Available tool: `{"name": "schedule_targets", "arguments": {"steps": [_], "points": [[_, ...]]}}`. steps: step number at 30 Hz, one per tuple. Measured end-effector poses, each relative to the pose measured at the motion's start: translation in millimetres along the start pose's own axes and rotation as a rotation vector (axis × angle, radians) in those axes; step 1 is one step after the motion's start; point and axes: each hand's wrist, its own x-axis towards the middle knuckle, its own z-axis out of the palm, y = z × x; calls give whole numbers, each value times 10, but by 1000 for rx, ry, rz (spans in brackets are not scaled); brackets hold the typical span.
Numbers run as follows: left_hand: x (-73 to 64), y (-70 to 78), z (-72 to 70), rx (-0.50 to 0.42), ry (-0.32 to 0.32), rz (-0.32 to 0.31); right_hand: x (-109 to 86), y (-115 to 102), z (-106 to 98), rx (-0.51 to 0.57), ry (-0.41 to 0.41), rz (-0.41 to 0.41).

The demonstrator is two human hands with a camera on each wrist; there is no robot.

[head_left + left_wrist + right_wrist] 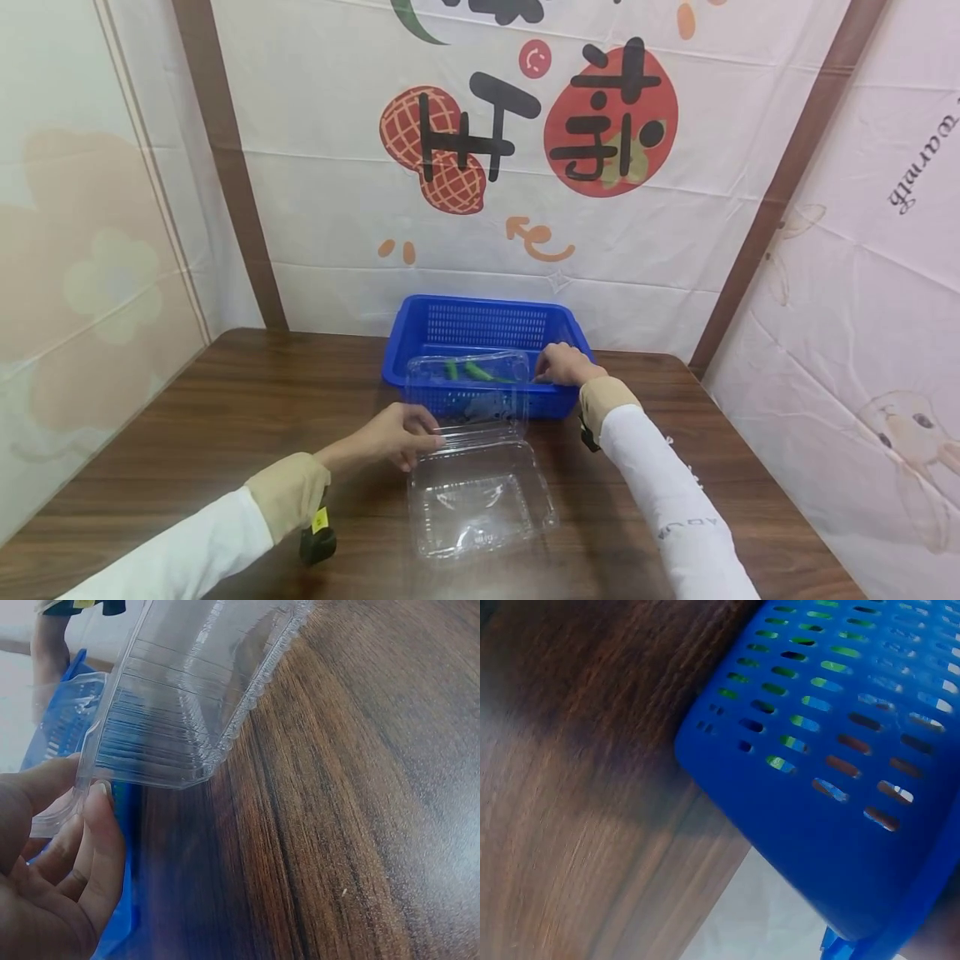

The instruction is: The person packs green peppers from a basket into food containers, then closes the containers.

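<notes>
My left hand [397,433] pinches the rim of a clear plastic clamshell container [480,508] near its hinge, thumb on one side and fingers on the other. The container stands open on the table, its lid raised against the front of a blue plastic basket [558,404]. Long green vegetables [477,371] lie in the basket, seen through the lid. My right hand [562,364] reaches over the basket's right side with its fingers down inside. Basket wall hides the fingertips in the right wrist view, where green shows through the slots; I cannot tell whether they hold anything.
The brown wood-grain table [315,375] meets a printed cloth backdrop [330,208] right behind the basket. More cloth hangs along both sides. A dark device with a yellow label [318,533] is strapped at my left wrist.
</notes>
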Motion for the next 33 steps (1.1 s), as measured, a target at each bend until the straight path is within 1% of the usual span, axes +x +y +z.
{"name": "schedule_targets", "arguments": {"steps": [7, 11, 15, 18, 22, 28, 33], "points": [[32, 0, 16, -19, -8, 2, 42, -33, -5, 38, -59, 39], [39, 4, 18, -18, -6, 5, 38, -72, -16, 43, -76, 59], [38, 3, 20, -21, -8, -6, 33, -105, -15, 60, -118, 70], [37, -2, 24, -25, -10, -4, 35, -110, -1, 82, -156, 97], [38, -20, 25, -37, -13, 5, 66, -90, 38, 93, -172, 123], [35, -36, 21, -37, -11, 3, 153, -56, 118, 89, -199, 86], [33, -31, 18, -39, -10, 12, 190, -41, 136, 94, -204, 81]]}}
